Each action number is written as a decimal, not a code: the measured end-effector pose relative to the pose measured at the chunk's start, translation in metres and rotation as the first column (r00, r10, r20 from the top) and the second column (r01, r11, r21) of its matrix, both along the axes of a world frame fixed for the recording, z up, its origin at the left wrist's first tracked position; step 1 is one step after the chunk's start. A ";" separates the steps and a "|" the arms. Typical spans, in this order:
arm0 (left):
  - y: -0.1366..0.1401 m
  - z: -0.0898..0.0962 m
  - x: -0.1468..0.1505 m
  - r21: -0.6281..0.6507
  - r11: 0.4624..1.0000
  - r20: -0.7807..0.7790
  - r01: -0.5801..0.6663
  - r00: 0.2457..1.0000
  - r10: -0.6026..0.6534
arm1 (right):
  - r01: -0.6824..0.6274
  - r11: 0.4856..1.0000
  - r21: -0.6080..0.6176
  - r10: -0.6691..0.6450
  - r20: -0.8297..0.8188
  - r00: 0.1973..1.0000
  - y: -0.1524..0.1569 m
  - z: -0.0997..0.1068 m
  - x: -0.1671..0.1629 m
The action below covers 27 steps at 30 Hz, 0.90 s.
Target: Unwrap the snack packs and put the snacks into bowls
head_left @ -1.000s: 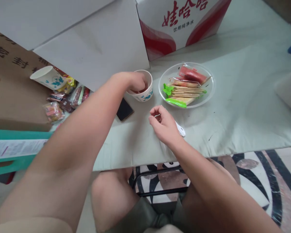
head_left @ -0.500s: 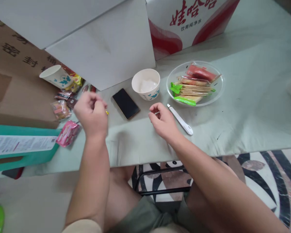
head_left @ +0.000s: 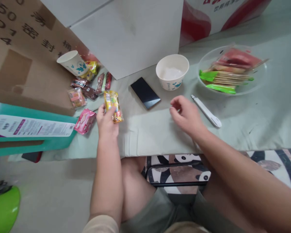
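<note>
One yellow packet (head_left: 113,99), glossy and oblong, with multicoloured print.

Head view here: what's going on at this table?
A person sits at the table; their left hand holds a yellow packet, near a pink packet. The right hand is loosely curled beside a slim white tool, with nothing visible in its grip. A phone, a white cup and a clear plate of wrapped snacks stand beyond.
</note>
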<state>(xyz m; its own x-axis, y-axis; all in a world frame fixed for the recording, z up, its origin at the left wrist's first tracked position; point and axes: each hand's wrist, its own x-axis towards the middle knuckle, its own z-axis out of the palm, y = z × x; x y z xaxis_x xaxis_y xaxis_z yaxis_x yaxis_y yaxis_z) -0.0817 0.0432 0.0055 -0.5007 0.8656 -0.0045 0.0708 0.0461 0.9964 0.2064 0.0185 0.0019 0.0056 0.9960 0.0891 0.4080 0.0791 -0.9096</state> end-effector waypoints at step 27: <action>-0.020 -0.004 0.090 0.037 0.845 0.520 0.534 0.712 -0.473 | -0.053 0.997 -0.064 0.078 0.500 0.862 -0.035 -0.003 0.041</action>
